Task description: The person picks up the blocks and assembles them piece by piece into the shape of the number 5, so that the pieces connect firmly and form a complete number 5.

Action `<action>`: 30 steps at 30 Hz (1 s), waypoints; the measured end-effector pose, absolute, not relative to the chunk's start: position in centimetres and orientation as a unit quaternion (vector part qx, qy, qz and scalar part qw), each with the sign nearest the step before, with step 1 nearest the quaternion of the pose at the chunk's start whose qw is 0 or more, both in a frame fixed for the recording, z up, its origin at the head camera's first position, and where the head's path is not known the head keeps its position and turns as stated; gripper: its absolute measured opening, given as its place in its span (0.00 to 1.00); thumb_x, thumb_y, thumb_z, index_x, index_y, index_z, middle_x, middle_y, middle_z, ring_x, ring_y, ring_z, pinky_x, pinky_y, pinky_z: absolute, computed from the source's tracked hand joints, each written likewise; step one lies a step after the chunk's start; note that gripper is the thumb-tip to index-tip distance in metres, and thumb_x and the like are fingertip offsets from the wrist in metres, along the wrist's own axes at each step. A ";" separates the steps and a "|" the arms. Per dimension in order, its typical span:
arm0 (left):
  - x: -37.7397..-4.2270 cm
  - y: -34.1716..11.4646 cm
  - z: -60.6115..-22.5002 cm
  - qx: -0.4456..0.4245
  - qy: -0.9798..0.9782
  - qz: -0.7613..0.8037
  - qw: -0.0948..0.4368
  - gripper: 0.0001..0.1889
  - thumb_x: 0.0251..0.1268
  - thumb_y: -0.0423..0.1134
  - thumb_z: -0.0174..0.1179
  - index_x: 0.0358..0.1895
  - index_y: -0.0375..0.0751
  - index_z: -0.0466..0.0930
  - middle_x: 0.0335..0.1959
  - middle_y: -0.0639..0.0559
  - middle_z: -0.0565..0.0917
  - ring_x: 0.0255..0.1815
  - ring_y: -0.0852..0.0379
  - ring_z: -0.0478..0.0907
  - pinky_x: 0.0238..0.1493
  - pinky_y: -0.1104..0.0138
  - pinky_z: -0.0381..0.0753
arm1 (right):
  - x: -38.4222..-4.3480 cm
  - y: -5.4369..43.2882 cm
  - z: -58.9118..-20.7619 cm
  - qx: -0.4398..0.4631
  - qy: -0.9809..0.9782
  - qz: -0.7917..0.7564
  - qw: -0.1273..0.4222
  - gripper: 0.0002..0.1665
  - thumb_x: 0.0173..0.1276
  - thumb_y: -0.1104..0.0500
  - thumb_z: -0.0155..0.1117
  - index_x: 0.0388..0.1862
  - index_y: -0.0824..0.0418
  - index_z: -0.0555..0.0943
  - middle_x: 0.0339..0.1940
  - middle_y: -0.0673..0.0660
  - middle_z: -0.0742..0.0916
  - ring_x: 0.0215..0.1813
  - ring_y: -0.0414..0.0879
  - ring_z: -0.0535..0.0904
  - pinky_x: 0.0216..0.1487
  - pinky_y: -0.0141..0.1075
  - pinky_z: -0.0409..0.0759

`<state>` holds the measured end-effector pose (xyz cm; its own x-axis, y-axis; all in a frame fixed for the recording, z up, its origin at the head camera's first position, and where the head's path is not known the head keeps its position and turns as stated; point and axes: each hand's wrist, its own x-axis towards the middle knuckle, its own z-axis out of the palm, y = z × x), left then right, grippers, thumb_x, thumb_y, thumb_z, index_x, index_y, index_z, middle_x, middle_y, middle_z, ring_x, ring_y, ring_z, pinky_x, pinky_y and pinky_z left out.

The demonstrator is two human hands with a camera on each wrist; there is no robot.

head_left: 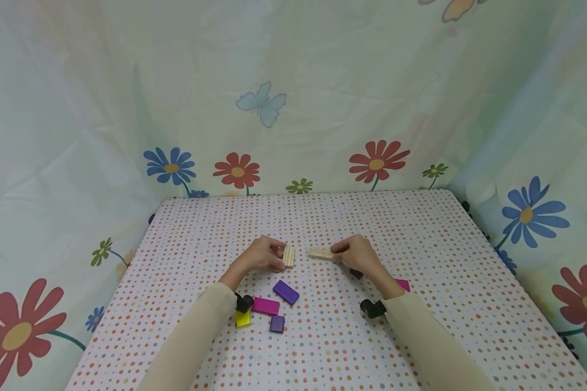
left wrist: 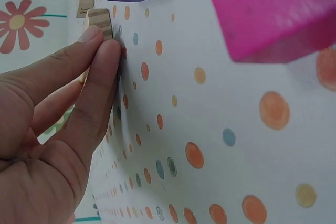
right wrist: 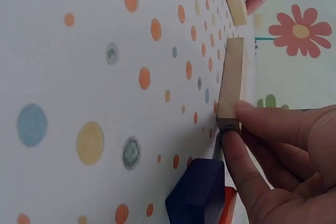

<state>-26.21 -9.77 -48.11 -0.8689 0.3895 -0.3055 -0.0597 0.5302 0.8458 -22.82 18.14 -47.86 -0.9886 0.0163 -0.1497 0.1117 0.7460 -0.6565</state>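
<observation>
My left hand pinches a pale wooden block with grooved-looking stripes near the middle of the table. In the left wrist view, the thumb and fingers close on the near end of this striped block. To the right, my right hand pinches one end of a plain wooden block between thumb and finger. That plain block points toward the striped one, with a gap between them. Beneath the right hand sits a dark blue block, partly hidden in the head view.
Nearer the body lie a purple block, a pink block, a small purple block and a yellow block. Another pink block shows beside the right wrist. A dotted cloth covers the table; flowered curtains surround it.
</observation>
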 end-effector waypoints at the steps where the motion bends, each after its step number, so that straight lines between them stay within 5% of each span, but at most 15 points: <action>1: -26.2 -9.7 -48.1 0.097 0.841 0.478 0.236 0.37 0.58 0.22 0.74 0.73 0.34 0.76 0.43 0.42 0.84 0.31 0.56 0.84 0.37 0.64 0.91 | -22.9 18.1 -47.9 0.038 0.931 -0.357 0.069 0.13 0.71 0.62 0.74 0.52 0.59 0.92 0.53 0.61 0.93 0.55 0.55 0.88 0.56 0.49 0.87; 13: -26.0 -8.7 -48.1 0.092 0.850 0.471 0.218 0.38 0.57 0.23 0.76 0.74 0.32 0.75 0.37 0.47 0.82 0.28 0.58 0.85 0.36 0.66 0.91 | -24.1 17.6 -47.9 0.050 0.916 -0.390 0.083 0.13 0.73 0.65 0.70 0.54 0.61 0.91 0.58 0.63 0.91 0.55 0.54 0.88 0.52 0.43 0.87; 30: -26.9 -8.1 -48.4 0.094 0.836 0.491 0.227 0.37 0.63 0.27 0.73 0.77 0.34 0.71 0.40 0.47 0.82 0.31 0.59 0.86 0.36 0.65 0.91 | -25.8 16.8 -48.7 0.027 0.900 -0.432 0.044 0.13 0.73 0.67 0.69 0.53 0.62 0.91 0.60 0.65 0.90 0.62 0.61 0.86 0.59 0.47 0.88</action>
<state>-26.89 -8.12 -48.38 -0.8792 0.3795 -0.2881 -0.0667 0.5007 0.8631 -25.85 16.85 -48.66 -0.9947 0.0106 -0.1019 0.0861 0.6254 -0.7755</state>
